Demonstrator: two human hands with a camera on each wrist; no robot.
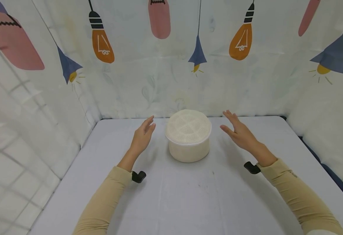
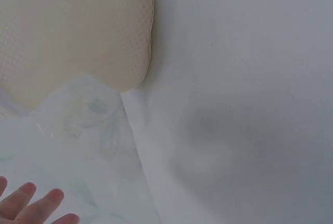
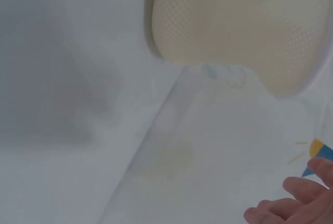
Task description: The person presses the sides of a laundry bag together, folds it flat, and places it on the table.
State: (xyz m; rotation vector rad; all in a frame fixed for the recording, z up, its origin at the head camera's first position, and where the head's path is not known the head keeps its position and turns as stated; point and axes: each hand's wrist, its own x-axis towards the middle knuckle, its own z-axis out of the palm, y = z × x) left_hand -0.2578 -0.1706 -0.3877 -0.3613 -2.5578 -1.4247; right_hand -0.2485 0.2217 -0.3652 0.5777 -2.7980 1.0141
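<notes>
A cream, round, drum-shaped mesh piece (image 1: 189,133) stands on the white table, its perforated top wider than its body and edged by a pale rim. My left hand (image 1: 142,134) is raised to its left, apart from it, fingers extended. On the other side, also apart, my right hand (image 1: 239,132) hovers with fingers and thumb spread. Both palms face roughly inward and hold nothing. The left wrist view shows the mesh piece's soft-looking side (image 2: 83,31) with fingertips low in the corner. Its opposite side (image 3: 234,21) fills the upper part of the right wrist view.
The white-covered table (image 1: 183,202) reaches back to a fabric wall (image 1: 165,88) printed with lamps and bulbs. Another light curtain (image 1: 21,137) with grid shadows borders the left. Small black wrist mounts (image 1: 139,177) sit at both cuffs.
</notes>
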